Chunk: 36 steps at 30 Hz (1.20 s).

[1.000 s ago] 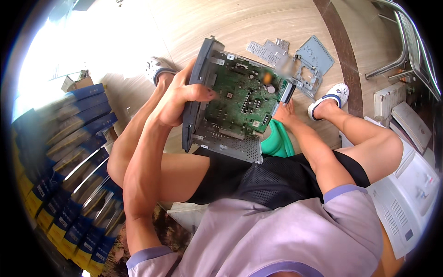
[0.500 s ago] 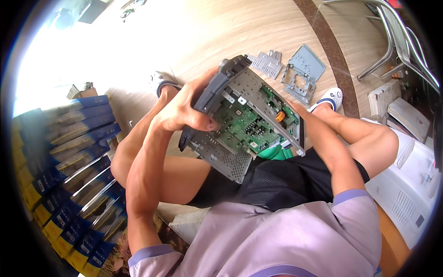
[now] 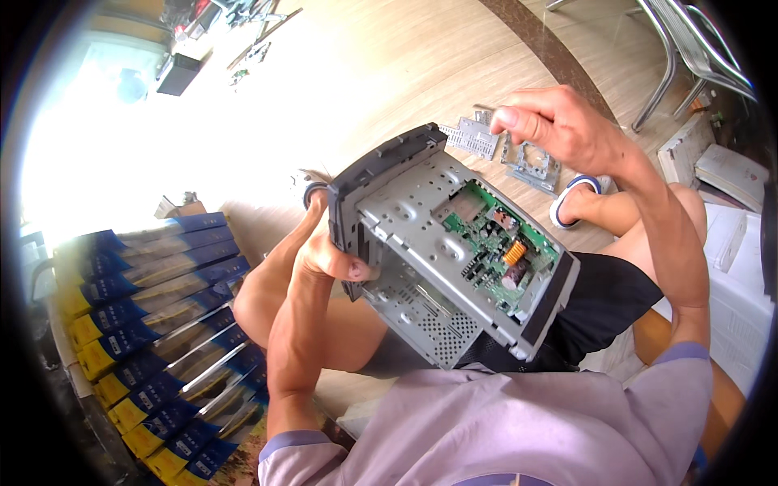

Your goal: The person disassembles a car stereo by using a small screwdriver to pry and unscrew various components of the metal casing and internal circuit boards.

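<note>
A boxy metal-cased electronic unit (image 3: 417, 215) with a dark plastic front frame (image 3: 344, 194) is held tilted above my lap. Through an opening in its casing shows a green circuit board (image 3: 494, 267) with a yellow-orange coil (image 3: 515, 253) and small parts. My left hand (image 3: 328, 257) grips the unit at the dark frame, thumb on the near side and other fingers hidden behind. A perforated metal plate (image 3: 438, 328) extends at the unit's lower side. My right hand (image 3: 559, 130) is raised apart from the unit, its fingers curled to the thumb; whatever they pinch, if anything, cannot be made out.
On the floor beyond the unit lie grey metal plates (image 3: 474, 138) and a cut-out metal bracket (image 3: 531, 166). Stacked blue-and-yellow boxes (image 3: 154, 324) stand at my left. A metal-framed chair (image 3: 689, 49) is at the far right, with white casings (image 3: 733, 267) beside my right leg.
My right hand has left the unit's right side and risen above it. The unit has turned, so its metal casing now covers more of the board. My left hand keeps its hold.
</note>
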Each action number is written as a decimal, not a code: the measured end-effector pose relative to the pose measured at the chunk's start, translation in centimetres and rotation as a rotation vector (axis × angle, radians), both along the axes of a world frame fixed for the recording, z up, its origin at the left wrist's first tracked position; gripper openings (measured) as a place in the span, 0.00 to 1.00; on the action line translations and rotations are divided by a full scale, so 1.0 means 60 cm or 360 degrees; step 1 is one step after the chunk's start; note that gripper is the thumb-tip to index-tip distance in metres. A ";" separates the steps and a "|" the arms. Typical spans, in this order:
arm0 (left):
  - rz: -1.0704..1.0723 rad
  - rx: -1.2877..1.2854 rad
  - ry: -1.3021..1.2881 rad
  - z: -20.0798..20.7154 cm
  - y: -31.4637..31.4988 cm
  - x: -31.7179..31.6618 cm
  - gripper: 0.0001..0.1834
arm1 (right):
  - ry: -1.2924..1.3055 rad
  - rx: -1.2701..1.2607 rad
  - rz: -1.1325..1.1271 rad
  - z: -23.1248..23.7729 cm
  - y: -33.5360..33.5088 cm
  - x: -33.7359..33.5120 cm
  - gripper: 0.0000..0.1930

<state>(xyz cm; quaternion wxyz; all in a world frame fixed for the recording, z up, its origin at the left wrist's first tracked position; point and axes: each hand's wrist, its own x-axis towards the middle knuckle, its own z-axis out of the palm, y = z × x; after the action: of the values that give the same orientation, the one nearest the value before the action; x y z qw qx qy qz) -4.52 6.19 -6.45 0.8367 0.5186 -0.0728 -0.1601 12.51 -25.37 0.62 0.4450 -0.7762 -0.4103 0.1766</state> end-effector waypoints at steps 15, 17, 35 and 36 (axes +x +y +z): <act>0.0271 0.0179 -0.0140 0.012 -0.031 0.002 0.34 | -0.0356 0.0401 -0.0132 0.016 -0.007 -0.048 0.07; 0.0347 0.0378 -0.0076 0.018 -0.035 -0.002 0.32 | -0.0359 0.0391 -0.0139 0.020 -0.010 -0.054 0.06; -0.0023 -0.0238 -0.1248 -0.056 -0.031 0.076 0.33 | -0.0661 0.0402 -0.0288 0.053 -0.021 -0.052 0.06; -0.0006 -0.0261 -0.1382 -0.056 -0.035 0.085 0.30 | -0.0665 0.0408 -0.0300 0.054 -0.021 -0.052 0.06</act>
<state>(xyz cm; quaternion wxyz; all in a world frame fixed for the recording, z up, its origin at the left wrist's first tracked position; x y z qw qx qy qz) 0.56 4.08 -9.84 0.7666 0.4695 -0.4311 0.0773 9.36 -26.62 3.89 0.4598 -0.7679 -0.4381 -0.0831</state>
